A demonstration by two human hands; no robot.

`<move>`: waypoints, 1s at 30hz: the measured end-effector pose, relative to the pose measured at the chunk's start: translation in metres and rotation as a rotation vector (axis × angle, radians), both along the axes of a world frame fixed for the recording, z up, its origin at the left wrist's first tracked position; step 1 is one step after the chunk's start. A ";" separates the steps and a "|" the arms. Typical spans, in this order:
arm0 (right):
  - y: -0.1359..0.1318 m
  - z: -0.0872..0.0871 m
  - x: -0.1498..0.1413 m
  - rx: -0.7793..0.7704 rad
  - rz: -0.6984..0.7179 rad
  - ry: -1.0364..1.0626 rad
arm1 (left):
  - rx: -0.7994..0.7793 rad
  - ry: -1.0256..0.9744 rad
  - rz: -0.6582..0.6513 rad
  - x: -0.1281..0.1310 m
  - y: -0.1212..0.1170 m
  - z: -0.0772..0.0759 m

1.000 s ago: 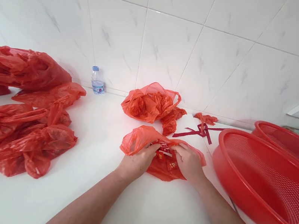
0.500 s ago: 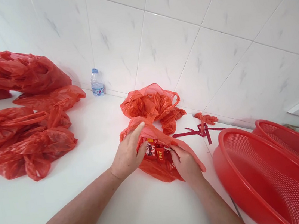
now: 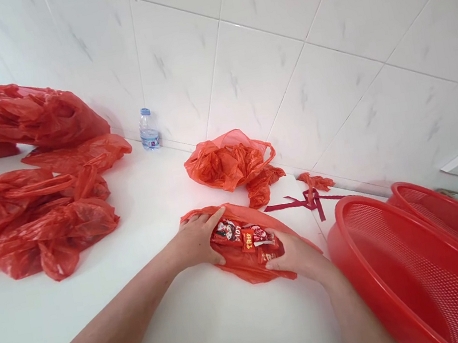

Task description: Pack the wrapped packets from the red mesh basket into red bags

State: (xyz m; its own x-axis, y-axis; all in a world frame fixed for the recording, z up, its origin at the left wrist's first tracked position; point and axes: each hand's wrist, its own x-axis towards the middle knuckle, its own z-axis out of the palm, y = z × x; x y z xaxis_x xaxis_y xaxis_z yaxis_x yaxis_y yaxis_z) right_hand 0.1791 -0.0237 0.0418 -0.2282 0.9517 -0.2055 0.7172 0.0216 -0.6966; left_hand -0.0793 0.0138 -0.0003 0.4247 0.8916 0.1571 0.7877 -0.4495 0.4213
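A red plastic bag [image 3: 248,270] lies flattened on the white table, its mouth spread open. Inside it several red candy packets [image 3: 247,239] show, some with white and yellow print. My left hand [image 3: 199,240] grips the bag's left end, thumb at the front and fingers over the far side. At the right end my right hand [image 3: 298,253] is curled round the bag and the packets nearest it, with the thumb in front. Parts of both hands' fingers are hidden by the bag. Just behind lies a crumpled red plastic bag [image 3: 227,163].
Red bags [image 3: 40,218] are heaped on the left, with larger ones [image 3: 38,117] behind. A water bottle [image 3: 148,129] stands by the tiled wall. Dark red ribbon [image 3: 312,200] lies right of centre. Two red mesh baskets [image 3: 399,260] crowd the right side.
The bag's raised rim has come down flatter, exposing more of the packets. My left hand has lowered and turned its fingers over the bag; my right hand has shifted slightly right, around its right end.
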 end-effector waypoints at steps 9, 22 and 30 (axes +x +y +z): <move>0.011 -0.016 0.037 -0.021 -0.046 0.193 | 0.152 -0.246 0.203 0.004 -0.004 0.021; 0.013 -0.024 -0.012 0.356 -0.315 0.068 | 0.280 -0.055 -0.127 0.026 -0.014 0.002; 0.021 -0.029 -0.002 0.172 -0.317 0.286 | 0.454 -0.171 -0.228 0.026 -0.017 0.011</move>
State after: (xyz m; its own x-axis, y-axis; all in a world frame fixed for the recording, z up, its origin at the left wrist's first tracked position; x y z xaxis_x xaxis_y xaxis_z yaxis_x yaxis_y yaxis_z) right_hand 0.1771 -0.0024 0.0124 0.0551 0.9984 -0.0096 0.4864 -0.0352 -0.8730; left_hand -0.0534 -0.0036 0.0112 0.5338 0.6059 0.5899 0.5861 -0.7680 0.2584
